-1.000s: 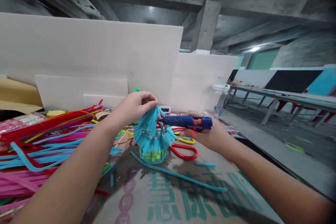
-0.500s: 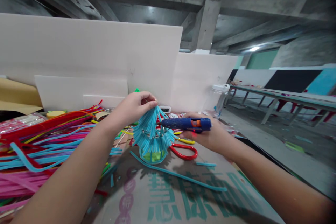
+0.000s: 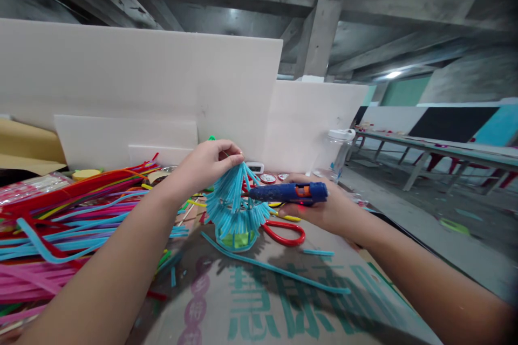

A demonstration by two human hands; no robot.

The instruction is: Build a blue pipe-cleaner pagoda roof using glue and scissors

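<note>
A tiered blue pipe-cleaner tower (image 3: pixel 237 218) stands upright on the printed cardboard, with light green showing inside its base. My left hand (image 3: pixel 216 164) pinches the tower's pointed top between thumb and fingers. My right hand (image 3: pixel 319 205) is closed around a dark blue hot glue gun (image 3: pixel 285 192), whose nozzle points left at the upper tier; I cannot tell if the tip touches it. A small red light glows under the gun. Red-handled scissors (image 3: pixel 285 233) lie just right of the tower. One long blue pipe cleaner (image 3: pixel 279 268) lies in front.
Many loose coloured pipe cleaners (image 3: pixel 52 232) cover the left side. White foam boards (image 3: pixel 141 86) stand behind, and a clear plastic bottle (image 3: pixel 335 153) is at the back right. A short blue piece (image 3: pixel 318 253) lies on the cardboard (image 3: pixel 210 302).
Almost nothing differs. Both hands, the tower and the glue gun keep nearly the same places, with only a slight shift of the view.
</note>
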